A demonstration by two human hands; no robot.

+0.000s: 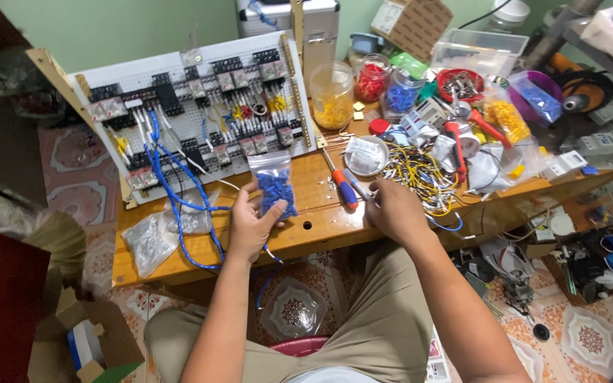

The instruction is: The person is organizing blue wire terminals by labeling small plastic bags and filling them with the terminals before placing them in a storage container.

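Observation:
My left hand holds up a small clear plastic bag of blue connectors over the wooden table. My right hand rests on the table's front edge with its fingers curled; a small part may be pinched in them, but I cannot tell. A red and blue screwdriver lies just left of my right hand. Behind my left hand leans a white pegboard fitted with black relays and blue, white and yellow wires.
Jars of yellow, red and blue terminals stand at the back. A tangle of yellow wires, red pliers and plastic bags crowd the right side. Clear bags lie at the left; cardboard boxes sit on the floor.

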